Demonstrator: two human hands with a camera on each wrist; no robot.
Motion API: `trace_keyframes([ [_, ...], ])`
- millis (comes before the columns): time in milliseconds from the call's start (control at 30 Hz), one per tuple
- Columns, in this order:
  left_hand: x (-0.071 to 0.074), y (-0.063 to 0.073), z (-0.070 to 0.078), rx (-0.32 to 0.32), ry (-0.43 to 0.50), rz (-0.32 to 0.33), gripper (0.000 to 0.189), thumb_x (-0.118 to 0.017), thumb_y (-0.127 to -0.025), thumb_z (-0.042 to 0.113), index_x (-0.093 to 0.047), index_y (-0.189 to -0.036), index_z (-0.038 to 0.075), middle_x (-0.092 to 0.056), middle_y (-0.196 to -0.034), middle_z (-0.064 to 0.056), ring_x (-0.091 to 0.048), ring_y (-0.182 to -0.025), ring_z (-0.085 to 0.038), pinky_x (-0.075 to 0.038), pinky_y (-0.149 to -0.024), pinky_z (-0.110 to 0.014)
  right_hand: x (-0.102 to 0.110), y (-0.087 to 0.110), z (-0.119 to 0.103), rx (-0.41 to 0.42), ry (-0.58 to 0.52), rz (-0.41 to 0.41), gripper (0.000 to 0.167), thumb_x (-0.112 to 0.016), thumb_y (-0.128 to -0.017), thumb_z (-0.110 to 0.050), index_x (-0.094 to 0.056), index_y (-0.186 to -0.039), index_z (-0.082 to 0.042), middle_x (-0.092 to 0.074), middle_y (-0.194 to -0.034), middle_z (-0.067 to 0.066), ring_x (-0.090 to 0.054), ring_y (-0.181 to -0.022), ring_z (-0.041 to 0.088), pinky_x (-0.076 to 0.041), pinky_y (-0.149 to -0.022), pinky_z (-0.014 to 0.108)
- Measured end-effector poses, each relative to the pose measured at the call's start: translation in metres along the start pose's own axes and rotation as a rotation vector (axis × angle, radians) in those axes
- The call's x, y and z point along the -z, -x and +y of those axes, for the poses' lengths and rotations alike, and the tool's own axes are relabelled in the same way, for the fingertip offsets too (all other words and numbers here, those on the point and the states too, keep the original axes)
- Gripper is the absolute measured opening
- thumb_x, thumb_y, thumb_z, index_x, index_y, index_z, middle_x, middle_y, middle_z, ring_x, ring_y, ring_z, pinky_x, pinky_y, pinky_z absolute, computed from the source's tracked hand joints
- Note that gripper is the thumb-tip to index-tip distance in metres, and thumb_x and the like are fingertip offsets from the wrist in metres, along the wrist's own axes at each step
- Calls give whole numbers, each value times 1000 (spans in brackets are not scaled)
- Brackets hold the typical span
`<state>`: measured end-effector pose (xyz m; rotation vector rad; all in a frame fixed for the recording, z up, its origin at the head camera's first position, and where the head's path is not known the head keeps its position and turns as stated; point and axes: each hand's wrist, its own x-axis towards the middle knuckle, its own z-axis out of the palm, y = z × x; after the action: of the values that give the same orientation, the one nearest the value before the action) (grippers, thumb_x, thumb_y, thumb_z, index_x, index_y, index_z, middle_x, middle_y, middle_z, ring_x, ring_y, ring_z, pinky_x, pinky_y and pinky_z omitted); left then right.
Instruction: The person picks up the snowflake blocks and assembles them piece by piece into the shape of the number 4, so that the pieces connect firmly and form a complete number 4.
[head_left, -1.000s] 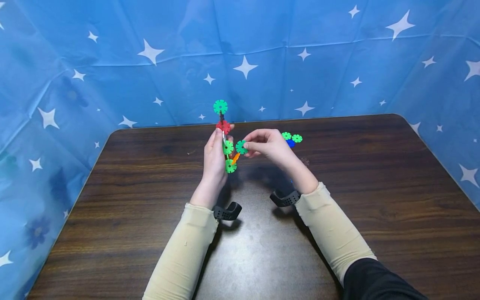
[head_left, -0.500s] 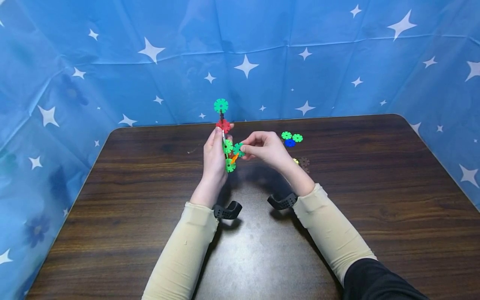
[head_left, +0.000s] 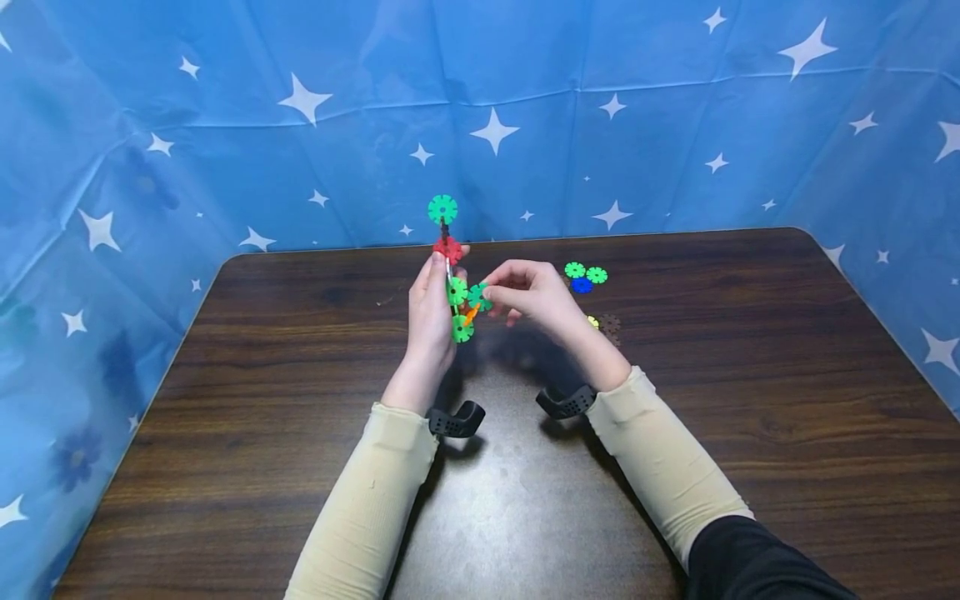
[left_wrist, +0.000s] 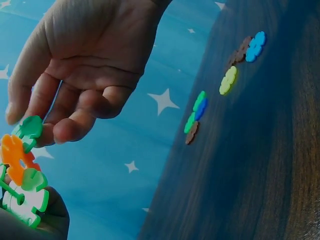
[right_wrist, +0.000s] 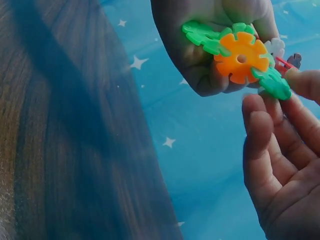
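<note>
My left hand (head_left: 430, 325) grips an upright chain of interlocking notched plastic discs. A green disc (head_left: 443, 209) tops the chain, with a red disc (head_left: 448, 250) below it and light green discs (head_left: 457, 291) lower down. From the lowest one an orange disc (right_wrist: 241, 57) sticks out toward my right hand (head_left: 536, 292). Between thumb and fingertips, that hand pinches a darker green disc (head_left: 477, 296), whose edge meets the orange disc's rim in the right wrist view. A white disc (right_wrist: 275, 46) shows partly behind.
On the wooden table (head_left: 735, 375), beyond my right hand, lie two light green discs (head_left: 596, 275) and a blue disc (head_left: 581, 285). Near the right forearm are a yellow disc (left_wrist: 228, 80), brown discs (left_wrist: 240, 51) and a lighter blue disc (left_wrist: 256, 46). A blue star-patterned curtain (head_left: 375, 183) hangs behind.
My right hand has shifted slightly left, bringing its green disc closer to the chain. The yellow disc beside the right forearm has come into view. My left hand stays nearly still.
</note>
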<state>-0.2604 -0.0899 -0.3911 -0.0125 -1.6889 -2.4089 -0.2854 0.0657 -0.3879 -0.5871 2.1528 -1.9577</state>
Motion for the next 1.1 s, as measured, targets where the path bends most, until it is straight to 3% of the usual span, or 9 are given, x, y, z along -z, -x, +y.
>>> trace_keyframes([
  [133,0,0,0,-8,-11,2,46,-40,-104,40,-64,-122,5,-47,-78,0,-43,-69,-11,-35,-56,-21,3,0,-1,-5,-12,-12,18,-66,-93,-13,-69,-104,2,-67,-83,15,-65,-66,24,-55,-54,40],
  [333,1,0,-1,-9,-47,-1,46,-40,-104,40,-63,-124,5,-47,-81,-1,-43,-69,-11,-34,-59,-24,23,6,2,-25,20,-30,27,-61,-97,-20,-67,-110,3,-67,-97,20,-65,-77,33,-56,-62,43],
  [500,1,-2,-2,-15,-44,-11,46,-39,-104,39,-63,-124,5,-46,-81,-3,-42,-67,-11,-33,-57,-24,61,21,11,-69,198,-81,22,-63,-96,-21,-68,-108,-3,-66,-92,17,-61,-80,35,-53,-69,47],
  [733,0,-2,-3,-15,-46,-21,49,-40,-104,40,-60,-126,1,-45,-84,-5,-42,-70,-12,-34,-58,-23,112,39,28,-100,395,-226,23,-71,-90,-16,-70,-105,1,-68,-95,12,-60,-82,31,-51,-73,45],
  [967,0,-1,-2,-15,-29,-3,46,-41,-105,37,-61,-125,1,-47,-82,0,-43,-72,-12,-34,-58,-21,131,51,39,-100,620,-378,27,-76,-85,-17,-71,-109,-5,-63,-93,6,-55,-76,25,-47,-64,37],
  [1100,-2,-1,-2,-13,-32,-14,49,-40,-104,38,-60,-127,0,-46,-81,0,-42,-71,-11,-33,-58,-22,132,59,41,-59,771,-386,30,-80,-81,-16,-72,-109,-9,-58,-94,7,-49,-75,19,-43,-65,35],
])
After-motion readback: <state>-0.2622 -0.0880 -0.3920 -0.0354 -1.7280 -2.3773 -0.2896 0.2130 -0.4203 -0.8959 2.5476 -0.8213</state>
